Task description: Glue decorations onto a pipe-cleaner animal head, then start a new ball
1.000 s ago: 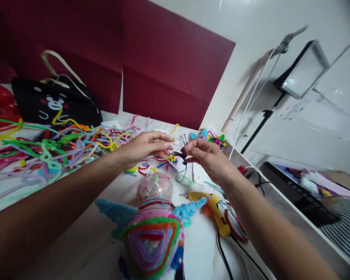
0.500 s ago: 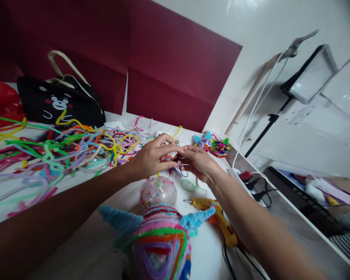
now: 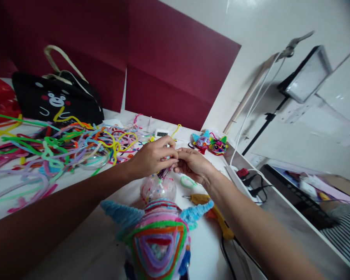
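Observation:
My left hand is closed around a bunch of thin dark threads, whose loose ends hang below its fingers. Against it, the fingertips of my right hand are pinched together; whatever they grip is too small to make out. Just under the hands sits a clear ball with coloured specks. Nearer to me is a figure covered in colourful pipe cleaners, with blue ears and a triangle pattern. A yellow glue gun lies below my right forearm, which partly covers it.
Loose pipe cleaners are heaped on the left beside a black bag. At the back are a small digital timer and two small decorated figures. A power strip with plugs and cables runs along the right edge.
The dark threads have shifted left and now hang under my left hand, where before they were spread between both hands. My right hand has drawn in slightly closer. The timer has come into sight.

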`<state>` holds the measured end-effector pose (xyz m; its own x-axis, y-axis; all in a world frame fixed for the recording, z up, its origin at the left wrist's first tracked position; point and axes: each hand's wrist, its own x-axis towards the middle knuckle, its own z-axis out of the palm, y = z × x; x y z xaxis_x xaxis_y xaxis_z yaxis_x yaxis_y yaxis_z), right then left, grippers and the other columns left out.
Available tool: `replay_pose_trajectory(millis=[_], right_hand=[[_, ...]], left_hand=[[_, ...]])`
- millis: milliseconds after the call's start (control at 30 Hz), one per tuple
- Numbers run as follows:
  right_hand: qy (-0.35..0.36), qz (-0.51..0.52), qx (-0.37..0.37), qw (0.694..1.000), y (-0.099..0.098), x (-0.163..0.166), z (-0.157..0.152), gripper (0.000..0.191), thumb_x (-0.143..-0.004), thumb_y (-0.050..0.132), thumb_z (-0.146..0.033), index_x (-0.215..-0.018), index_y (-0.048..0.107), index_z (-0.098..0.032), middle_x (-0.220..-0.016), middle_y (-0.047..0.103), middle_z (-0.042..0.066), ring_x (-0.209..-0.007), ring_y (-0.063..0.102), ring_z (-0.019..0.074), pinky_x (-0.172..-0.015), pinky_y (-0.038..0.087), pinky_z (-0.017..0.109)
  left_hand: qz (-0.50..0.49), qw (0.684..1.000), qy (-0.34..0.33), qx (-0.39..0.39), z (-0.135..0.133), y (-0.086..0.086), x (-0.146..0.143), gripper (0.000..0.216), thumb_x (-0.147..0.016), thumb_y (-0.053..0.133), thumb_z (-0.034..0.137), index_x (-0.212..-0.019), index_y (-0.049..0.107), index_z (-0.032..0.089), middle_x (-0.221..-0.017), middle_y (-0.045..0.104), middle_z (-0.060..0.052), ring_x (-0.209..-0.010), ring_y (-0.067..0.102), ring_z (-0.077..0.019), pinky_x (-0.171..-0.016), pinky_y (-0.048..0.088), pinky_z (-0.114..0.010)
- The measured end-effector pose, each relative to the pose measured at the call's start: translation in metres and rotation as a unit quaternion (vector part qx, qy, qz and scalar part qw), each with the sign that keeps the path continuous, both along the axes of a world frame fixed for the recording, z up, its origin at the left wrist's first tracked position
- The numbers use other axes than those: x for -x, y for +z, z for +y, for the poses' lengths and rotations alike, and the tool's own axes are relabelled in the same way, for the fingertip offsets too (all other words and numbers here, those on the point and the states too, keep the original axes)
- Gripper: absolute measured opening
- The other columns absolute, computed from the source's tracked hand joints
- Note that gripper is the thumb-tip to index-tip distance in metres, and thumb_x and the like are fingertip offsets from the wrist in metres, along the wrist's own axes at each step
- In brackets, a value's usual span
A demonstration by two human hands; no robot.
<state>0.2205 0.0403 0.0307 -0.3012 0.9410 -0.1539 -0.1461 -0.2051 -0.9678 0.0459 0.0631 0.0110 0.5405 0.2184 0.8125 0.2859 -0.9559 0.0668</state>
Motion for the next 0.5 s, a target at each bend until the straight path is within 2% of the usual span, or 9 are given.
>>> replay_pose_trajectory(millis=[233, 333, 433, 500], right_hand=[[0.017, -0.003, -0.009, 1.0, -0.002, -0.011, -0.003, 0.01, -0.087, 0.062, -0.012, -0.077, 0.064, -0.016, -0.065, 0.071, 0.003, -0.055, 0.07, 0.0118, -0.051, 0.057, 0.017], [0.029, -0.009, -0.026, 0.999, 0.0, -0.016, -0.008, 0.009, -0.08, 0.064, -0.007, -0.082, 0.067, -0.015, -0.073, 0.074, 0.004, -0.063, 0.073, 0.013, -0.057, 0.058, 0.018], [0.036, -0.026, -0.052, 0.998, 0.001, -0.02, -0.011, 0.025, -0.067, 0.064, 0.002, -0.084, 0.067, -0.016, -0.073, 0.075, 0.003, -0.067, 0.074, 0.0137, -0.063, 0.059, 0.02], [0.035, -0.047, -0.076, 0.995, 0.001, -0.022, -0.012, 0.029, -0.065, 0.063, 0.003, -0.086, 0.065, -0.017, -0.074, 0.076, 0.002, -0.068, 0.074, 0.0145, -0.064, 0.059, 0.022]], left_hand=[[0.034, 0.995, 0.052, 0.077, 0.001, -0.004, -0.001, 0.013, -0.092, 0.06, 0.027, -0.093, 0.067, 0.016, -0.098, 0.061, -0.006, -0.09, 0.061, -0.017, -0.08, 0.047, -0.027], [0.034, 0.991, 0.043, 0.119, 0.002, -0.005, -0.003, 0.013, -0.091, 0.058, 0.028, -0.096, 0.064, 0.018, -0.101, 0.063, -0.006, -0.093, 0.061, -0.0184, -0.078, 0.047, -0.027], [0.025, 0.976, 0.042, 0.214, 0.002, -0.005, -0.005, 0.017, -0.089, 0.059, 0.031, -0.102, 0.061, 0.02, -0.104, 0.068, -0.005, -0.088, 0.063, -0.0179, -0.072, 0.045, -0.025], [0.005, 0.945, 0.028, 0.325, 0.001, -0.004, -0.007, 0.027, -0.085, 0.063, 0.034, -0.107, 0.057, 0.02, -0.097, 0.07, -0.003, -0.078, 0.063, -0.0168, -0.067, 0.044, -0.024]])
